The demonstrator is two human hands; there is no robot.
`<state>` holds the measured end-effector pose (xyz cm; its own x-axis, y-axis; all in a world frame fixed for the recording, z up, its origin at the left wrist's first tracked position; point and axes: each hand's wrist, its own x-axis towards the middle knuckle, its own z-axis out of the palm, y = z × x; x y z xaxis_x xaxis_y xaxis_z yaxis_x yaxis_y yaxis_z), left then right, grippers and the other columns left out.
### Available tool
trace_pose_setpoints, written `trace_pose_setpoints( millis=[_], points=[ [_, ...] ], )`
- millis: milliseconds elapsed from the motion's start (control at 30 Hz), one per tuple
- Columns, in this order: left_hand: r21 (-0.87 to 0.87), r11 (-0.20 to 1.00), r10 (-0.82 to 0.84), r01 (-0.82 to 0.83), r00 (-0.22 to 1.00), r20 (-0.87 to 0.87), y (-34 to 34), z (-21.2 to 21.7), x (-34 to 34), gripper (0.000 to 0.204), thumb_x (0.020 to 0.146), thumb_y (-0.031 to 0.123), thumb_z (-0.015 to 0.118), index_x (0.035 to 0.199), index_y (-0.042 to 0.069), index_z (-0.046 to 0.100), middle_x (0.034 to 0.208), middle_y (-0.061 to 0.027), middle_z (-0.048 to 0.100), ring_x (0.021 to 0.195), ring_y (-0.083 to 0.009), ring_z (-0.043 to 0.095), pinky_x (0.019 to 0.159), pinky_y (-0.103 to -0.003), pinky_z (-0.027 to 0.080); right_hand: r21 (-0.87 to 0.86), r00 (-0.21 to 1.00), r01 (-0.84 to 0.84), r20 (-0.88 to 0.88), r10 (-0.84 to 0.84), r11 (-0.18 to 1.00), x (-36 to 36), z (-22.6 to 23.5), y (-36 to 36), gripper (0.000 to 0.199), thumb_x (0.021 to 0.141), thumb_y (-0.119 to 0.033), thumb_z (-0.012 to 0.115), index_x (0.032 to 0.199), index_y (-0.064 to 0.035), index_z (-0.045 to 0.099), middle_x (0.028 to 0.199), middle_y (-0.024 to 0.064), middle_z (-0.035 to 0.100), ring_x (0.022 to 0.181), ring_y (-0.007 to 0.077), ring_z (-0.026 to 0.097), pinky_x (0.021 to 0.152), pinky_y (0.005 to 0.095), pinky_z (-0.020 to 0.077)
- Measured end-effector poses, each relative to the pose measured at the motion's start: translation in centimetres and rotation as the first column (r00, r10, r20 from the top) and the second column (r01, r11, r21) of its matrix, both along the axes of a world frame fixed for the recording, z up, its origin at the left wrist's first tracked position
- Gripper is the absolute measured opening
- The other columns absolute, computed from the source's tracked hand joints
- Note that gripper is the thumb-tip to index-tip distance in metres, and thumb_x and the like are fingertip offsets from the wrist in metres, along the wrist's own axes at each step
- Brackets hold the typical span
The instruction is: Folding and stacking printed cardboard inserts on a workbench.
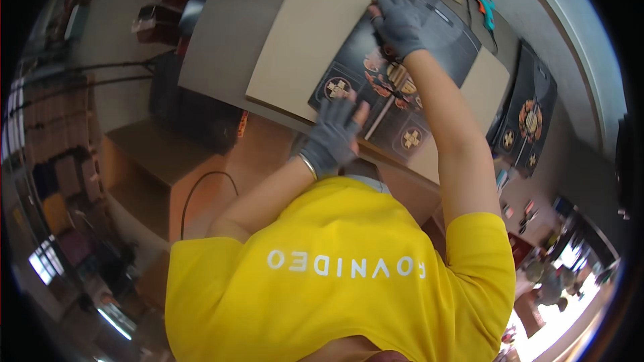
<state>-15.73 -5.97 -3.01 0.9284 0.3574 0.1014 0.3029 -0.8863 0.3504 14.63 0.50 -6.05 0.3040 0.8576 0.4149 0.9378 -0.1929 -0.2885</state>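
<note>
Black bag lay flat on pale board, on grey table. Gloved left hand, fingers apart, reached over bag's near left part. Gloved right hand, fingers curled, lay on far part; grip could not be told. Teal glue gun lay beyond.

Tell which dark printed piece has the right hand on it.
The piece on the cream board, beneath the right hand; the other piece, to the board's right, has neither hand on it.
</note>
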Motion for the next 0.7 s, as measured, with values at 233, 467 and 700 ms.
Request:
trace_pose_setpoints(
  millis=[233,467,700],
  points=[
    [-0.221,0.975,0.001,-0.001,1.000,-0.001,-3.2,-3.3,-0.4,0.087,0.071,0.041,0.077,0.148,0.017,0.042,0.158,-0.0217,0.022,0.147,-0.0422,0.016,0.113,-0.061,0.020,-0.158,0.966,0.127,0.245,-0.086,0.979,7.2,-2.3,7.8,0.037,0.092,-0.044,0.056,0.117,-0.0166,0.059,0.111,0.0132,0.063,0.100,0.0341,0.062,0.081,0.0495,0.0502],
    [-0.188,0.978,0.124,-0.094,0.980,0.155,-3.6,-5.5,-0.2,0.056,0.086,0.026,0.062,0.141,0.018,0.051,0.153,-0.0132,0.037,0.144,-0.0361,0.028,0.114,-0.055,0.023,0.026,0.900,-0.151,0.418,0.127,0.988,3.9,-4.1,7.7,0.056,0.088,-0.057,0.058,0.135,-0.0262,0.053,0.134,0.0112,0.051,0.125,0.0354,0.045,0.098,0.0518,0.0388],
    [-0.152,0.987,0.078,-0.058,0.989,0.129,-3.7,-5.7,-0.6,0.050,0.092,0.025,0.046,0.140,0.013,0.051,0.151,-0.0157,0.039,0.142,-0.0375,0.030,0.115,-0.055,0.021,-0.216,0.716,-0.678,0.022,0.698,0.703,-11.8,-1.4,3.2,0.076,0.078,-0.063,0.061,0.144,-0.0292,0.044,0.136,0.0119,0.046,0.137,0.0365,0.033,0.105,0.0628,0.0250]
  ],
)
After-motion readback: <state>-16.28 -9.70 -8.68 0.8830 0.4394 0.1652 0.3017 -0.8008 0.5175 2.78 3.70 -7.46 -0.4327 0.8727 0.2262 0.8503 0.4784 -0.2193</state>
